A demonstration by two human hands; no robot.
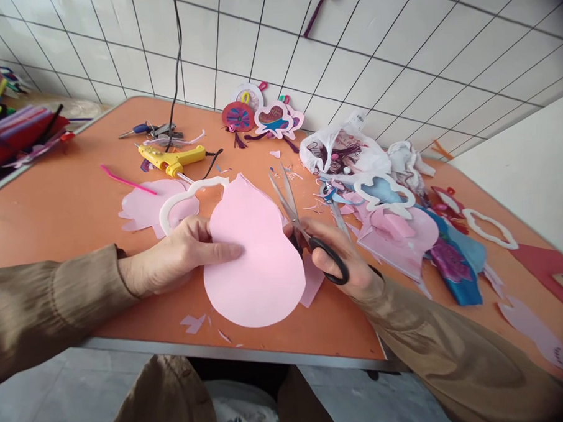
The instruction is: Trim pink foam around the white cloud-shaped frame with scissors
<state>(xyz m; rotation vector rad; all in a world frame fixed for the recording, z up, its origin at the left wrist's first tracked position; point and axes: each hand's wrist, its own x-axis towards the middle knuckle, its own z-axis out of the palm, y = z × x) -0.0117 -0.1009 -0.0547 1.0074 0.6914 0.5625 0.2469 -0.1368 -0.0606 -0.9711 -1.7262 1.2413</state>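
Note:
My left hand (185,255) pinches the left side of a pink gourd-shaped foam sheet (253,268), thumb on its front. The sheet is held up over the table near its front edge. In my right hand (344,261) is a pair of scissors (291,207) with black handles, its blades parted and pointing up and away. The blades are at the right side of the sheet, close to its narrow waist; whether they touch it I cannot tell. A white wavy foam frame (169,213) shows behind my left hand.
A yellow hot glue gun (174,158) and keys (151,128) lie at the back left of the orange table (53,233). Finished ornaments (272,118) lean on the tiled wall. At right are a white plastic bag (358,151), pink scraps (394,231) and blue fabric (456,259).

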